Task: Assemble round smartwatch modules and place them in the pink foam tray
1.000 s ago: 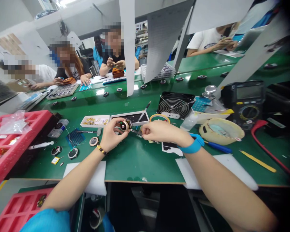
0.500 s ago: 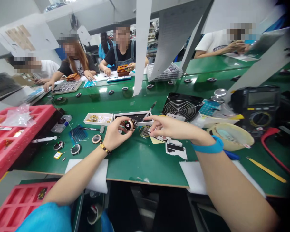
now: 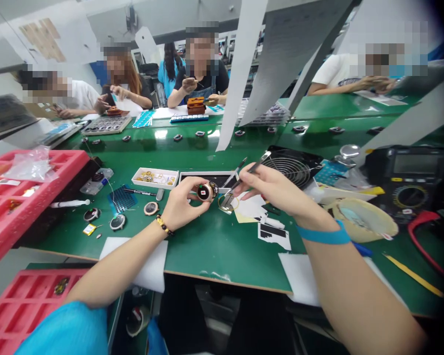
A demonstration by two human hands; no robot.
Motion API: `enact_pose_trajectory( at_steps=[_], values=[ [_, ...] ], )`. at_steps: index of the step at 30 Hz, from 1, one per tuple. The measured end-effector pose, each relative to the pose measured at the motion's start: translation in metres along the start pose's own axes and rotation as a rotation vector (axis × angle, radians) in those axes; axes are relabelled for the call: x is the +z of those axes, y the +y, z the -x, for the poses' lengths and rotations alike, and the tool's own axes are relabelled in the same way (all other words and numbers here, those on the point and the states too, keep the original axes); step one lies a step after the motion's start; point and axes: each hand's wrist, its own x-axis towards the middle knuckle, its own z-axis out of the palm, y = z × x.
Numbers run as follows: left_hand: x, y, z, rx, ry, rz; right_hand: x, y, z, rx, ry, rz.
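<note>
My left hand (image 3: 183,204) is closed around a round watch (image 3: 204,192) with a gold-coloured rim. Its dark face points toward me and shows a small lit mark; parts stick out on its right side. My right hand (image 3: 268,187) pinches dark tweezers (image 3: 254,166), their tips pointing down and left beside the watch. Below those tips lies a thin yellow ring (image 3: 227,203). White cut-out sheets (image 3: 274,235) lie on the green table under and in front of my right hand.
Left of my hands are loose watch cases (image 3: 117,222), a pen (image 3: 140,193) and a red compartment tray (image 3: 64,167). A white box (image 3: 136,176) holds yellow rings. On the right stand a black fan (image 3: 292,167), a round tub (image 3: 370,222) and a multimeter (image 3: 409,182). Co-workers sit across the table.
My right hand has risen slightly and now shows tweezers in its fingers, where its forefinger was stretched out before. The left hand still holds the watch. The whole view has shifted a little.
</note>
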Motion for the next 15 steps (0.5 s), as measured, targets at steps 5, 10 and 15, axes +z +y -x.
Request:
enact_pose_trajectory(
  at_steps=[5,10,15],
  values=[
    [0.002,0.004,0.001,-0.054,0.005,0.078,0.009,0.005,-0.005,-0.146,0.183,-0.135],
    [0.002,0.009,0.003,-0.101,-0.002,0.147,0.016,0.007,-0.004,-0.216,0.272,-0.135],
    [0.003,0.012,0.004,-0.155,0.011,0.221,0.018,0.008,-0.002,-0.199,0.289,-0.036]
  ],
)
